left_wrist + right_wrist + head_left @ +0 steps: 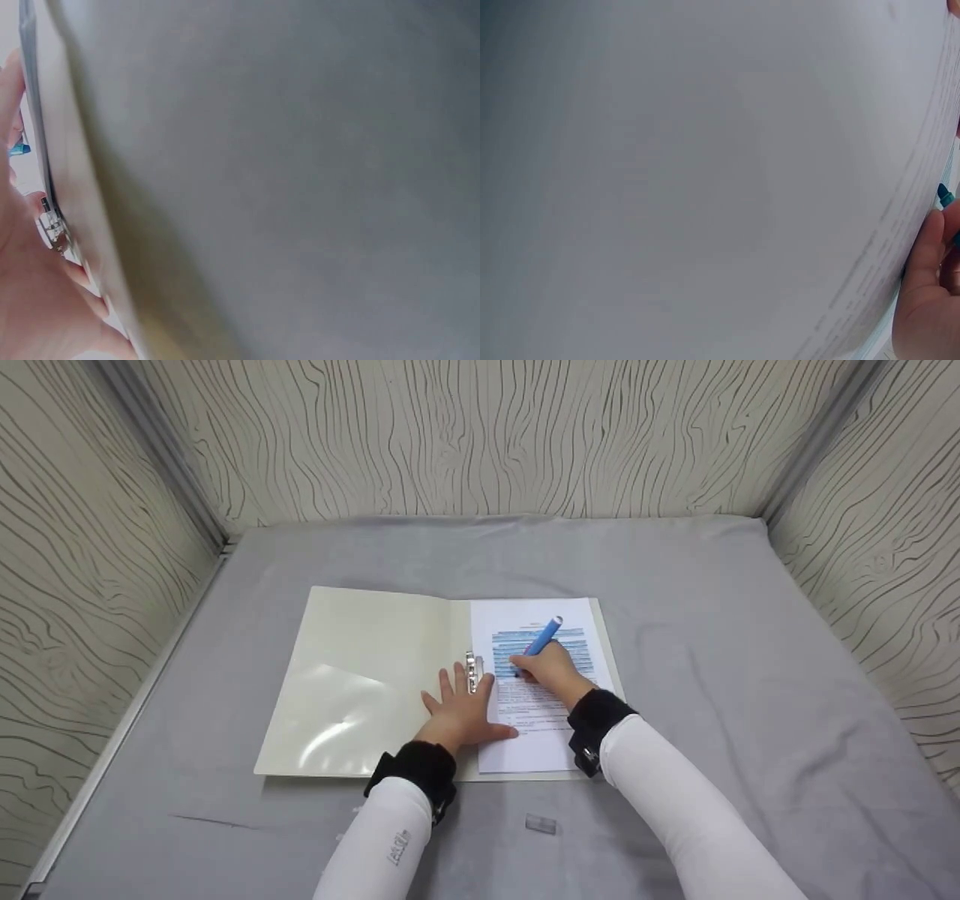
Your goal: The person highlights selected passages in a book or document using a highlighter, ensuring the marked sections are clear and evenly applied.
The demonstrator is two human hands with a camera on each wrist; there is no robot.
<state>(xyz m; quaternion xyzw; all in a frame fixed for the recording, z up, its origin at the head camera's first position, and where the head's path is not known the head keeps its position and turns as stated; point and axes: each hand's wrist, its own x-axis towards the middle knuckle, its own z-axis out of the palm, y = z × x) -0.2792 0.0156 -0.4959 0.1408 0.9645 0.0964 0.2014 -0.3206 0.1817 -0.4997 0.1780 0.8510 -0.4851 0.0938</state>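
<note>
In the head view, a cream folder [360,630] lies spread out on the table, with printed white paper [536,754] on its right side. Blue highlighter strokes [574,649] cover the upper lines of text. My right hand [556,669] pinches a blue highlighter [544,636], its tip down at the page; the right wrist view shows the dark blue tip [943,192] beyond the thumb. My left hand [465,712] rests with spread fingers across the folder's spine and the page's left edge, beside the metal ring clip [472,671].
A small clear grey piece [541,823], perhaps a cap, lies on the grey cloth [690,660] in front of the folder. Wood-grain panels [480,442] stand behind and at both sides. A clear pocket [337,727] covers the folder's lower left.
</note>
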